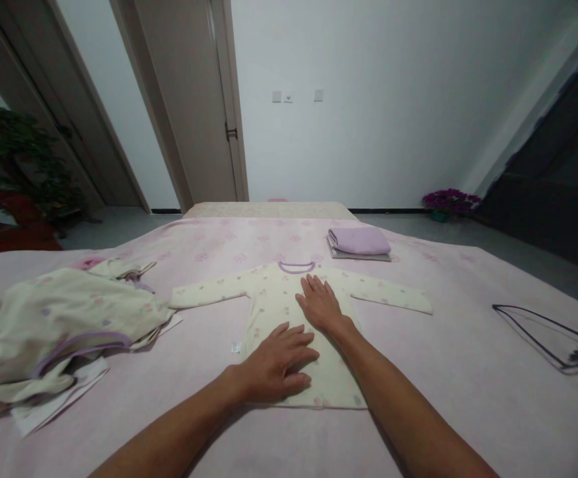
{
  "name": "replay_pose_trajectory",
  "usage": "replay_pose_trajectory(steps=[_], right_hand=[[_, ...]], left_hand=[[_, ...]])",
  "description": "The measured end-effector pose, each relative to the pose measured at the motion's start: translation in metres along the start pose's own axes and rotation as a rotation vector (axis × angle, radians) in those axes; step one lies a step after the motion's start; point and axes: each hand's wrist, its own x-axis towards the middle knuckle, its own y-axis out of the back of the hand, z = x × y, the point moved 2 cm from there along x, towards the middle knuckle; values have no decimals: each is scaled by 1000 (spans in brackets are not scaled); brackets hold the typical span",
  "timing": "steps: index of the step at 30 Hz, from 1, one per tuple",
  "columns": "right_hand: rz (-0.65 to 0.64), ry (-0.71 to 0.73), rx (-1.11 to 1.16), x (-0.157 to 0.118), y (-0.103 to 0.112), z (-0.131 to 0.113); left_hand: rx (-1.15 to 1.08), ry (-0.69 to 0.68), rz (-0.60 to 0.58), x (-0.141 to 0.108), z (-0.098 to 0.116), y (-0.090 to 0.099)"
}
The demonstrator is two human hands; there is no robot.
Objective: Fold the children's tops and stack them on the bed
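Observation:
A cream long-sleeved shirt [274, 312] with a small print and a purple collar lies spread flat in front of me, its sleeves stretched out to both sides. My left hand [282, 364] rests flat on the lower body of the shirt, fingers apart. Higher up, on the chest just below the collar, my right hand [320, 304] lies flat with its fingers extended. A small white label sticks out at the shirt's left side seam. Neither hand grips the fabric.
A heap of similar cream clothes [80, 312] lies at the left on the pink patterned cover [209, 425]. Folded lilac cloth [361, 240] sits at the back right. A black wire frame [551, 335] lies at the right. Doors and a wall stand beyond.

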Motion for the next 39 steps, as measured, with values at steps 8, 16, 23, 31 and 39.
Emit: replay_pose_trajectory(steps=[8,16,23,31,39], right_hand=[[87,8,-12,-6,-12,5],[142,105,-6,-15,-2,-14],[112,529,135,-38,5,-65],[-73,672,225,-51,12,-78],[-37,647,311,-50,11,-82]], left_hand=[[102,502,487,-15,-88,28],[257,683,317,-27,-124,29],[181,748,348,-24,-127,34],[187,741,349,-21,-120,38],[154,738,390,-19,-119,42]])
